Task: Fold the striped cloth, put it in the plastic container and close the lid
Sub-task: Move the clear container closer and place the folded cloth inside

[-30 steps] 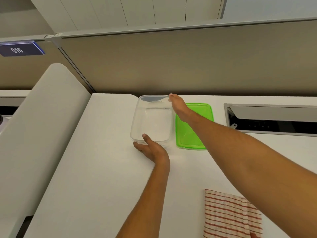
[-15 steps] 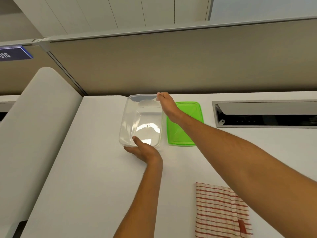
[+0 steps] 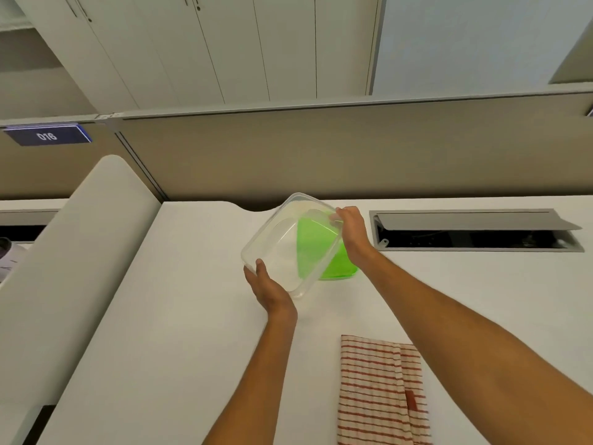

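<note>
The clear plastic container point(image 3: 282, 252) is lifted off the white desk and tilted, its corner turned toward me. My left hand point(image 3: 268, 289) grips its near edge with the thumb over the rim. My right hand point(image 3: 351, 231) holds the far right rim. The green lid point(image 3: 338, 264) lies flat on the desk behind and under the container, partly seen through its clear wall. The red-and-white striped cloth point(image 3: 380, 390) lies folded on the desk at the lower right, apart from both hands.
A grey cable hatch point(image 3: 475, 231) stands open in the desk to the right of the lid. A beige partition wall point(image 3: 321, 155) runs along the desk's back edge. A rounded white divider point(image 3: 73, 252) rises at the left.
Both hands have raised the container off the desk, turned it and tilted it over the green lid. The view has pulled back and shows more of the cloth.
</note>
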